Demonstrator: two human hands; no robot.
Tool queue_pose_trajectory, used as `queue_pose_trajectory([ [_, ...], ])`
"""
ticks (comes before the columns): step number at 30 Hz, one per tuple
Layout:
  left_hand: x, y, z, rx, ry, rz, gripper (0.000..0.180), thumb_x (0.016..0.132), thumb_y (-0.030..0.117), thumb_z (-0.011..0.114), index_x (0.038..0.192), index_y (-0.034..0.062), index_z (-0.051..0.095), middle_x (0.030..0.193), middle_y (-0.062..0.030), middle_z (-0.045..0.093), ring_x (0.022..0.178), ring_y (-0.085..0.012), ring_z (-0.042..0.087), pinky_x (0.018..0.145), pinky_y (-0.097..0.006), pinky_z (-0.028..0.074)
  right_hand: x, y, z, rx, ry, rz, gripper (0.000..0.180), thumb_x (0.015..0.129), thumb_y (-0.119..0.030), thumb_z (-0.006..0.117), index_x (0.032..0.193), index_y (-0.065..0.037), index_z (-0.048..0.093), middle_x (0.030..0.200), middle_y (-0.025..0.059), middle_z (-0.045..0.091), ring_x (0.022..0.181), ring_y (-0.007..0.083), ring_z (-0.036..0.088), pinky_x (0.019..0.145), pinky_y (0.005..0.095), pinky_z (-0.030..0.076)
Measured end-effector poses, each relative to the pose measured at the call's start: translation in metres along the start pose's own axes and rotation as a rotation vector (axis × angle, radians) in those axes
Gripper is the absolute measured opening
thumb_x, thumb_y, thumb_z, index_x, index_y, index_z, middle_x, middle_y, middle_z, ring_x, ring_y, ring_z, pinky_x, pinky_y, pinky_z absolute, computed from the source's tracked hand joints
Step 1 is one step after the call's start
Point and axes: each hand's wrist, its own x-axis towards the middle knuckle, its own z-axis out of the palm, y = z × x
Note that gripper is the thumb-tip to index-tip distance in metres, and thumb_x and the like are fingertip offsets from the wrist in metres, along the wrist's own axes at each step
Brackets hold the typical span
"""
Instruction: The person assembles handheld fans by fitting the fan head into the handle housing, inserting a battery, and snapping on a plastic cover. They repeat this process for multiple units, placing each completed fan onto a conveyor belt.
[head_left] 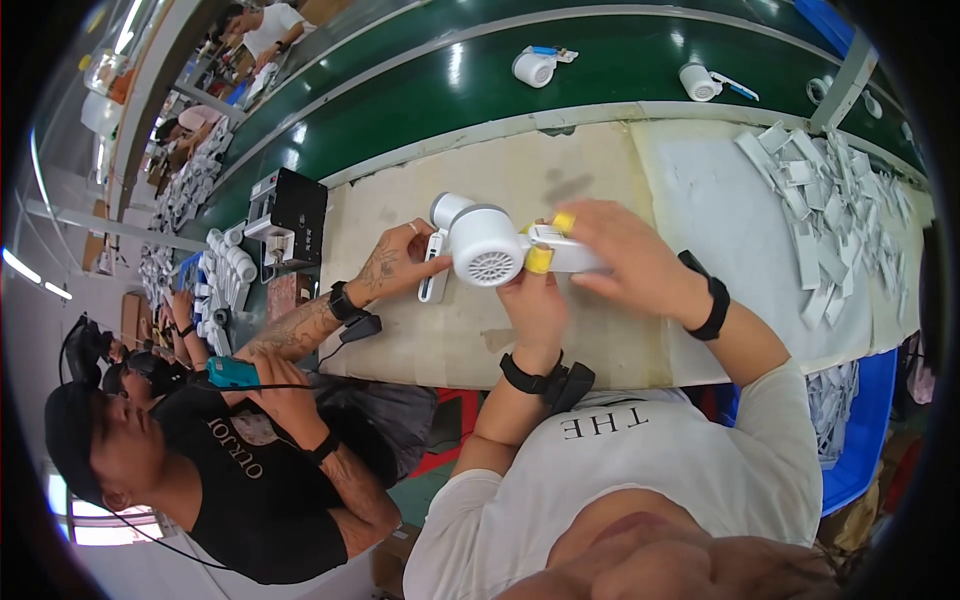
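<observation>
A white hair dryer (487, 245) with a round slotted grille is held above the bench in front of me. My left hand (538, 312) comes from below and closes round its handle (578, 259) near the head. On the handle's other side, my right hand (630, 255) lies over it with bent fingers, somewhat blurred. Yellow coverings (540, 260) show at fingertips of both hands. Left of the dryer, a co-worker's tattooed hand (400, 262) holds a slim white piece (433, 272) with a dark slot; I cannot tell whether it joins the dryer.
Behind the bench (400, 345) runs a green conveyor (620, 75) carrying more dryers (698, 82). Loose white parts (835, 215) are piled at right, above a blue crate (865, 440). A black machine (290, 220) stands at left. The co-worker (270, 480) sits close, holding a teal tool (232, 373).
</observation>
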Motion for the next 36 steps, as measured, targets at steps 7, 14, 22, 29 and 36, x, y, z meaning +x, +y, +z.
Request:
queue_pose_trajectory([
  [7,0.006,0.016,0.003,-0.133,-0.074,-0.096,0.031,0.086,0.014,0.057,0.113,0.0005,0.051,0.107,-0.0149,0.057,0.102,-0.0292,0.056,0.093,-0.043,0.043,-0.026,0.003,-0.003,0.856,-0.168,0.667,0.028,0.085,-0.026,0.060,0.095,-0.001,0.053,0.078,0.0027,0.051,0.074,0.0089,0.046,0.067,0.0240,0.040],
  [14,0.014,0.036,0.024,-0.283,-0.171,-0.091,0.035,0.084,0.008,0.059,0.115,-0.0016,0.047,0.108,-0.0155,0.056,0.098,-0.0296,0.058,0.090,-0.046,0.047,-0.003,-0.004,-0.022,0.398,-0.023,0.339,0.033,0.079,-0.033,0.065,0.079,-0.002,0.056,0.066,0.0080,0.053,0.058,0.0197,0.052,0.055,0.0283,0.042],
  [22,0.077,0.034,-0.038,0.459,-0.234,-0.176,0.034,0.081,0.005,0.059,0.113,-0.0002,0.049,0.086,-0.0090,0.062,0.087,-0.0209,0.062,0.077,-0.037,0.051,0.013,0.062,0.033,0.532,-0.548,0.295,0.027,0.073,-0.031,0.067,0.080,-0.006,0.060,0.070,0.0107,0.058,0.063,0.0258,0.056,0.061,0.0330,0.045],
  [29,0.098,0.056,-0.117,1.767,0.377,-0.039,0.026,0.075,0.012,0.061,0.099,0.0049,0.054,0.084,-0.0148,0.062,0.083,-0.0336,0.059,0.073,-0.043,0.044,0.137,0.204,0.086,-0.224,0.004,0.208,0.053,0.073,0.003,0.053,0.124,-0.009,0.044,0.131,0.0115,0.042,0.119,0.0307,0.041,0.100,0.0373,0.035],
  [36,0.097,0.041,-0.111,2.047,0.470,0.216,0.050,0.068,0.008,0.065,0.114,0.0017,0.049,0.120,-0.0201,0.050,0.122,-0.0339,0.038,0.102,-0.049,0.023,0.193,0.245,0.104,-0.422,-0.400,0.138,0.055,0.070,0.004,0.056,0.122,-0.012,0.046,0.127,0.0126,0.041,0.104,0.0316,0.054,0.087,0.0428,0.045],
])
